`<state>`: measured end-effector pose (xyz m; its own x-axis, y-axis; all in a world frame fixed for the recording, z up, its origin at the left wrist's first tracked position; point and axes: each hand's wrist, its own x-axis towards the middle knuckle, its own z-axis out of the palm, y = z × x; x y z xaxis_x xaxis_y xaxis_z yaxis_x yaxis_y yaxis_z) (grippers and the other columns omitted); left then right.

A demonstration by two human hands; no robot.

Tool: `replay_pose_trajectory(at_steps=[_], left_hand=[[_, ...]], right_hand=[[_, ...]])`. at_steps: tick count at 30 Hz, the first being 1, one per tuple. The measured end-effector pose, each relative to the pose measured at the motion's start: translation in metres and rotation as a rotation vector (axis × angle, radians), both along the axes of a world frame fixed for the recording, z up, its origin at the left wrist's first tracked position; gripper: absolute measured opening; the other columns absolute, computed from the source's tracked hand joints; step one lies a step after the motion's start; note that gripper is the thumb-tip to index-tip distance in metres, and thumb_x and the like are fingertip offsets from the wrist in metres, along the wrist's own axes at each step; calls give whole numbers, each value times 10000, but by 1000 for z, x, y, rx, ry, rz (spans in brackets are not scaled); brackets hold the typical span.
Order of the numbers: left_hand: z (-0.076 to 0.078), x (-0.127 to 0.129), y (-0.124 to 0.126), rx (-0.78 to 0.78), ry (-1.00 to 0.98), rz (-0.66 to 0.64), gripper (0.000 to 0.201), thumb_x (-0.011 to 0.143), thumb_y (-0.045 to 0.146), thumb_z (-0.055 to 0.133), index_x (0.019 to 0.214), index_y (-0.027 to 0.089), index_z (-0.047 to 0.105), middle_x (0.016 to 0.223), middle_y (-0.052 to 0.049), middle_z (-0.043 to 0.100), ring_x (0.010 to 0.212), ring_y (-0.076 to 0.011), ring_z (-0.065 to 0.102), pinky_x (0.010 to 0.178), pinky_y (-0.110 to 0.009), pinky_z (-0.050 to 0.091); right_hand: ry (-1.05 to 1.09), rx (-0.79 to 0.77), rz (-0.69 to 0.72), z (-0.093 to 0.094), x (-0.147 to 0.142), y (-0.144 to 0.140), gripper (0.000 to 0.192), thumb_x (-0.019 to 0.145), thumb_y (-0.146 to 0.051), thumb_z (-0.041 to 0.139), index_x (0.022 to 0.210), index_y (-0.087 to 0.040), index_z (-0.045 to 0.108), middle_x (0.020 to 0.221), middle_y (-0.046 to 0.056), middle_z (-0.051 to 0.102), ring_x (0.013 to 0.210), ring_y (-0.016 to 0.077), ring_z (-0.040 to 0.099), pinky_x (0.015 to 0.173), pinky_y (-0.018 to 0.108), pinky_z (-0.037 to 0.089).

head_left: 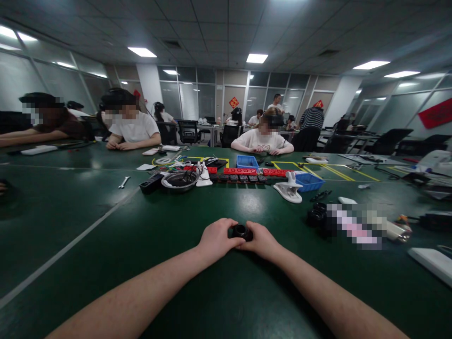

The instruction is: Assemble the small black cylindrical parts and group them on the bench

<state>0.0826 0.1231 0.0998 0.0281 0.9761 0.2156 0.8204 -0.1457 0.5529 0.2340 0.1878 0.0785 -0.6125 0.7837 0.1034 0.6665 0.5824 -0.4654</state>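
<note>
Between my two hands is a small, round black part (pixel 241 230) with a dark opening on top; its exact kind cannot be made out. My left hand (pixel 219 237) curls around its left side, thumb in front and fingers behind. From the right, my right hand (pixel 262 239) grips it in the same way, and the two thumbs meet at the front. The part's lower edge is hidden by the thumbs. It is at the green table (pixel 197 292), low over or on the surface.
Ahead lie red and black socket strips (pixel 240 171), a round black tray (pixel 179 181) with cables, a white clip stand (pixel 289 189) and blue bins (pixel 309 181). A wrench (pixel 124 182) lies left; black cylindrical items (pixel 317 214) lie right. Several people sit across the table.
</note>
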Motion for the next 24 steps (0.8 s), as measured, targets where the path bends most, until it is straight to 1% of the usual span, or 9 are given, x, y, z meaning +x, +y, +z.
replay_pose_trajectory(at_steps=[2,4,6,8,10,13,16,20,24], left_hand=[[0,0,0,6,4,28,378,615,430,599,917,205,565,866,-18,560,779,-181,523,630,-255,383],[0,-3,2,0,-6,17,373,618,419,601,917,199,560,867,-20,556,764,-176,522,617,-249,384],[0,-7,5,-20,-30,-40,379,614,406,611,925,196,558,860,-17,555,714,-160,520,600,-242,384],[0,-12,9,-63,-76,-131,394,619,407,611,948,197,553,844,-11,557,643,-135,508,571,-233,383],[1,-16,11,-124,-133,-227,409,628,398,609,980,200,546,847,-7,558,601,-114,491,546,-221,380],[3,-20,13,-183,-186,-312,430,636,368,612,1023,199,533,883,-13,554,614,-104,484,546,-209,379],[5,-21,12,-157,-167,-332,421,641,359,612,1025,205,537,901,-17,549,678,-122,491,590,-221,383],[5,-20,13,-74,-134,-376,368,646,332,617,988,212,552,926,-16,545,805,-153,485,678,-240,378],[4,-20,13,-88,-127,-361,382,652,341,610,1003,208,541,912,-14,538,745,-136,479,649,-234,377]], right_hand=[[-73,138,-72,2,-4,-6,359,580,-500,599,649,-162,497,650,15,527,640,167,470,572,267,317],[-86,193,-81,4,-3,-8,383,578,-526,589,675,-162,519,688,35,545,701,201,485,633,310,329],[-18,115,6,7,1,-5,442,546,-513,626,802,-162,540,783,49,560,760,214,492,668,325,347],[103,-41,158,8,8,0,538,551,-441,659,991,-174,506,922,61,552,830,210,494,708,323,367],[189,-202,305,10,15,6,548,602,-346,650,1090,-185,461,991,54,539,866,194,496,740,316,380],[200,-366,411,12,20,11,401,661,-248,605,1042,-172,509,934,29,562,830,171,509,737,301,397],[215,-444,451,12,21,14,344,690,-205,573,1028,-164,521,921,17,564,826,158,507,736,283,401],[212,-378,439,6,19,16,307,689,-198,575,992,-159,539,881,11,558,780,147,502,693,259,400],[192,-316,436,3,19,17,238,691,-215,577,921,-156,562,819,2,541,739,135,490,660,241,391]])
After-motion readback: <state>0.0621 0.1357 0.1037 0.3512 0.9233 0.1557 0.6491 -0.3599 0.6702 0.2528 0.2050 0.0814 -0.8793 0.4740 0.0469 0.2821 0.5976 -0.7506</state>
